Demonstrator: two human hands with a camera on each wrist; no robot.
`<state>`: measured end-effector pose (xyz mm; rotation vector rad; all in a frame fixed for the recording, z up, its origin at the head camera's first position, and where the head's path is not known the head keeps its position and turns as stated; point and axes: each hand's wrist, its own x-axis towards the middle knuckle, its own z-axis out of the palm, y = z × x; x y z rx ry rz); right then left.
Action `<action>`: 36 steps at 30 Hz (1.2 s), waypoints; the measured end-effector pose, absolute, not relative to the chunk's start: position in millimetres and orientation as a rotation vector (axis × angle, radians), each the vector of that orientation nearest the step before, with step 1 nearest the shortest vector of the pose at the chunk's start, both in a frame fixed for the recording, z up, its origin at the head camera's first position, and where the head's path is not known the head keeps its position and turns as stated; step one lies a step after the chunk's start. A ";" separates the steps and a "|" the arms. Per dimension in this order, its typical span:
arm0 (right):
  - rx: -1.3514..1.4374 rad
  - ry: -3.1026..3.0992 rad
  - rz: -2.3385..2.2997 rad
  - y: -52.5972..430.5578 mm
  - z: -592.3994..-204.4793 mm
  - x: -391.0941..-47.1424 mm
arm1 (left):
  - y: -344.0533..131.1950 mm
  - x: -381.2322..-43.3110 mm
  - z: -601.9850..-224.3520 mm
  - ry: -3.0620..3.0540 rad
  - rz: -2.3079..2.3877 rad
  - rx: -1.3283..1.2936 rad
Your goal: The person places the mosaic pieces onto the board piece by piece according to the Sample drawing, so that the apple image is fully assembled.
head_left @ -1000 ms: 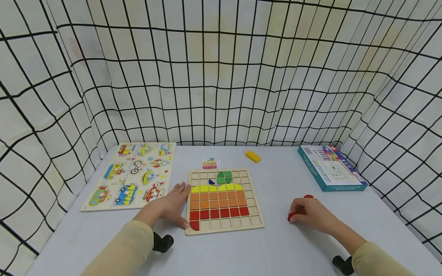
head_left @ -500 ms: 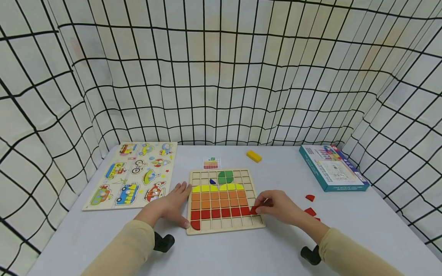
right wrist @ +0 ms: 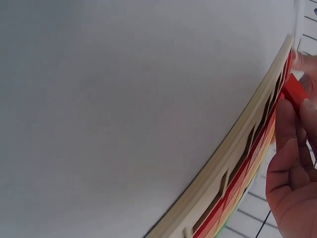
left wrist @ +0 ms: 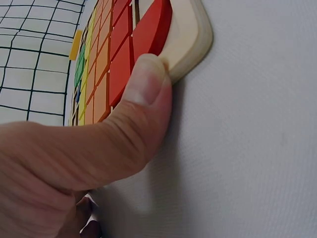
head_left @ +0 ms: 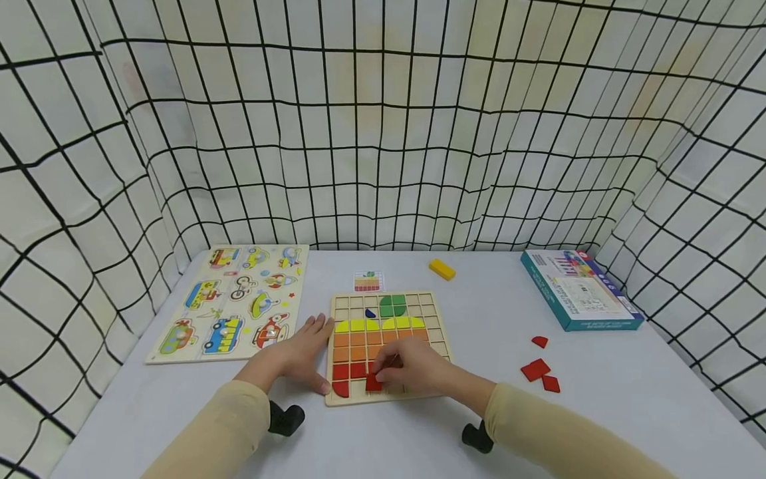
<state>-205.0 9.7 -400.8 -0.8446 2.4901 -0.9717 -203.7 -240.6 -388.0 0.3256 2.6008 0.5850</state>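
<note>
A wooden grid board [head_left: 439, 319] lies on the table, filled with rows of yellow, orange and red pieces plus green and blue ones near its top. My right hand [head_left: 415, 366] is over the board's lower part, pinching a red square tile [head_left: 374, 382] between thumb and fingers above the bottom row. In the right wrist view the same red tile [right wrist: 295, 91] shows at the fingertips. My left hand [head_left: 302, 352] lies along the board's left edge, fingers spread. Its thumb touches the lower left corner, by a red quarter-round piece [left wrist: 151, 29].
Loose red pieces [head_left: 535, 370] lie right of the board. Behind it are a small pattern card [head_left: 368, 281] and a yellow block [head_left: 442, 269]. A vehicle puzzle board [head_left: 239, 313] is at left, a teal-edged box [head_left: 583, 293] at right. Black netting [head_left: 371, 133] surrounds the table.
My right hand has come from the loose red pieces on the right, carrying a red tile leftward over the board's lower rows. My left hand has stayed at the board's edge.
</note>
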 end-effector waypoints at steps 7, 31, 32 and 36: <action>-0.865 2.536 -0.918 -11.7 -397.7 -197.5 | -239.4 -205.5 -386.7 2.602 0.570 0.326; -0.935 2.693 -0.662 -29.1 -401.5 -192.4 | -240.0 -206.8 -389.2 2.609 0.566 0.318; -0.936 2.695 -0.659 -29.2 -401.7 -192.1 | -240.1 -206.8 -389.5 2.609 0.567 0.317; -0.931 2.689 -0.684 -27.3 -401.4 -191.2 | -240.6 -206.9 -390.5 2.605 0.571 0.318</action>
